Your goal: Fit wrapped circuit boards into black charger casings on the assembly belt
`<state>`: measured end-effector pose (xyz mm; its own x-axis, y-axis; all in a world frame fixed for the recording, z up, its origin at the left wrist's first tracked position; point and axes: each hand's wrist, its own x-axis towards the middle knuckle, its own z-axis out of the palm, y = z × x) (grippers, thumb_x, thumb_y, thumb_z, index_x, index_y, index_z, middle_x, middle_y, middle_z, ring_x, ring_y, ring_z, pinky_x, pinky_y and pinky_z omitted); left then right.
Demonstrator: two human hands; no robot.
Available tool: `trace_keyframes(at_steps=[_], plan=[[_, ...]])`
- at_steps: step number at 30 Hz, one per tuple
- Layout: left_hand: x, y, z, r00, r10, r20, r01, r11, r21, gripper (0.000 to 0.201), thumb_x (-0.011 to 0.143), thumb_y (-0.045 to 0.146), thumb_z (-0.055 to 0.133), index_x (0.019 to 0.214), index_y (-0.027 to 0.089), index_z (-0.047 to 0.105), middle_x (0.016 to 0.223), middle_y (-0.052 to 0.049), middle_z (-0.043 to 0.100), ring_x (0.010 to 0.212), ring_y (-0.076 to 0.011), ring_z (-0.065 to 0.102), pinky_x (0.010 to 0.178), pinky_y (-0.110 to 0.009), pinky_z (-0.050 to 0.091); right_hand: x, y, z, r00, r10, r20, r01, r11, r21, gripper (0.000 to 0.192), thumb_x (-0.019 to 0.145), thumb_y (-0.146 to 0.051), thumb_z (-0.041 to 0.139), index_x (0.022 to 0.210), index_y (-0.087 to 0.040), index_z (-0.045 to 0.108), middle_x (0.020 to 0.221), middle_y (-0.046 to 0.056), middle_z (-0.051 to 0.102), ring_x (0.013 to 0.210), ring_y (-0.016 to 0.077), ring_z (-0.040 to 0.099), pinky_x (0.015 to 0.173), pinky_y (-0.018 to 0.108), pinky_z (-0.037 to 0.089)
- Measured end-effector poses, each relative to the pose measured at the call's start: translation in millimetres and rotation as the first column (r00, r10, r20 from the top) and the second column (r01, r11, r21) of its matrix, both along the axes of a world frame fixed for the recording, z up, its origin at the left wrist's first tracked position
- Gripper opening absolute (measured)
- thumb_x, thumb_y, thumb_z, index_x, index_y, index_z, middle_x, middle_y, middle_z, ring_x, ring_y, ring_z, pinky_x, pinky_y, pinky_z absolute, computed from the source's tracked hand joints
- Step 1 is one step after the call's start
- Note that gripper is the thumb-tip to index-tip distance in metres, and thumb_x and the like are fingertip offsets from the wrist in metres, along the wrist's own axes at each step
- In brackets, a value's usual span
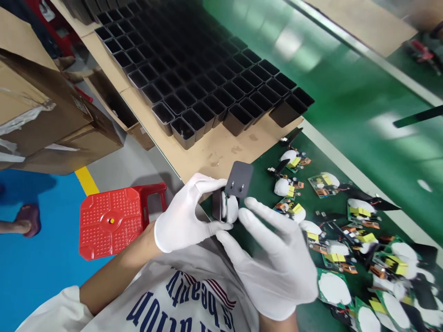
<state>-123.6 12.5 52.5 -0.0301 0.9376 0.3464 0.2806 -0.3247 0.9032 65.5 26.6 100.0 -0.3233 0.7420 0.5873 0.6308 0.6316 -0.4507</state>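
Note:
My left hand (183,216), in a white glove, grips a black power adapter housing (216,204) between thumb and fingers. Inside the housing a circuit board with a white blob (232,210) shows at the open side. A dark end cover with two metal plug pins (239,179) stands tilted at the housing's far end. My right hand (277,263), also gloved in white, is spread just right of the housing, its fingers apart. Its thumb tip lies close to the housing's near end; whether they touch I cannot tell.
Rows of black empty housings (207,110) stand on cardboard (221,157) at the back. Loose circuit boards (335,286) with white and yellow parts cover the green bench on the right. A red stool (110,223) and cardboard boxes (51,120) are at the left. A person's foot (29,220) shows at the left edge.

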Motion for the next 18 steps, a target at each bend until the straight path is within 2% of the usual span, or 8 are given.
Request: trace_keyframes(at_steps=[3, 6, 8, 10, 13, 15, 18], plan=[[6.4, 13.6, -2.5, 0.984, 0.176, -0.024, -0.176, 0.984, 0.013, 0.057, 0.089, 0.020, 0.086, 0.139, 0.029, 0.060, 0.128, -0.008, 0.070, 0.117, -0.0259, 0.076, 0.100, -0.043, 0.067, -15.9, 8.9, -10.1, 0.990, -0.030, 0.137, 0.027, 0.999, 0.026, 0.033, 0.103, -0.024, 0.079, 0.136, -0.025, 0.076, 0.133, 0.015, 0.081, 0.106, 0.0290, 0.084, 0.085, 0.040, 0.072], [10.1, 32.1, -14.3, 0.904, 0.398, -0.155, -0.404, 0.915, -0.003, 0.046, 0.087, 0.014, 0.080, 0.128, 0.026, 0.063, 0.121, -0.007, 0.075, 0.113, -0.0282, 0.078, 0.096, -0.045, 0.067, -35.8, 25.2, -25.1, 0.965, -0.126, 0.228, 0.110, 0.991, 0.081, 0.032, 0.109, -0.023, 0.068, 0.139, -0.027, 0.077, 0.134, 0.014, 0.082, 0.094, 0.0275, 0.086, 0.074, 0.036, 0.070], [11.2, 42.9, -23.9, 0.834, 0.497, -0.239, -0.494, 0.866, 0.078, 0.036, 0.086, 0.016, 0.080, 0.119, 0.024, 0.065, 0.109, -0.007, 0.077, 0.103, -0.0295, 0.080, 0.093, -0.046, 0.066, -44.9, 35.1, -34.5, 0.955, -0.153, 0.254, 0.127, 0.985, 0.114, 0.028, 0.111, -0.024, 0.063, 0.132, -0.025, 0.081, 0.133, 0.015, 0.082, 0.088, 0.0264, 0.086, 0.071, 0.035, 0.070], [12.2, 49.6, -27.4, 0.782, 0.560, -0.276, -0.531, 0.829, 0.176, 0.027, 0.087, 0.018, 0.079, 0.110, 0.022, 0.066, 0.098, -0.007, 0.077, 0.092, -0.0295, 0.079, 0.088, -0.047, 0.066, -47.0, 42.0, -38.2, 0.953, -0.136, 0.270, 0.115, 0.989, 0.095, 0.029, 0.113, -0.025, 0.058, 0.127, -0.022, 0.083, 0.134, 0.016, 0.082, 0.091, 0.0264, 0.086, 0.075, 0.036, 0.071], [14.0, 50.1, -15.0, 0.727, 0.631, -0.271, -0.573, 0.775, 0.267, 0.022, 0.087, 0.019, 0.075, 0.106, 0.021, 0.065, 0.089, -0.006, 0.075, 0.082, -0.0279, 0.077, 0.081, -0.044, 0.066, -39.4, 45.4, -28.0, 0.965, -0.065, 0.254, 0.059, 0.998, 0.031, 0.031, 0.114, -0.026, 0.055, 0.130, -0.024, 0.082, 0.133, 0.013, 0.082, 0.108, 0.0256, 0.085, 0.089, 0.036, 0.072], [14.2, 45.9, -1.4, 0.711, 0.658, -0.248, -0.591, 0.750, 0.297, 0.028, 0.084, 0.020, 0.077, 0.109, 0.022, 0.065, 0.092, -0.005, 0.076, 0.087, -0.0274, 0.077, 0.083, -0.042, 0.066, -33.6, 44.2, -16.7, 0.977, -0.016, 0.212, 0.021, 1.000, -0.021, 0.032, 0.112, -0.025, 0.059, 0.138, -0.028, 0.078, 0.138, 0.011, 0.080, 0.117, 0.0251, 0.082, 0.099, 0.036, 0.070], [11.0, 41.5, 6.2, 0.716, 0.642, -0.273, -0.589, 0.766, 0.256, 0.035, 0.078, 0.023, 0.083, 0.109, 0.023, 0.067, 0.099, -0.005, 0.078, 0.098, -0.0288, 0.078, 0.089, -0.042, 0.066, -33.2, 43.5, -14.0, 0.991, -0.003, 0.136, 0.015, 0.996, -0.086, 0.033, 0.108, -0.026, 0.066, 0.138, -0.030, 0.078, 0.141, 0.011, 0.079, 0.119, 0.0268, 0.081, 0.102, 0.038, 0.069]])
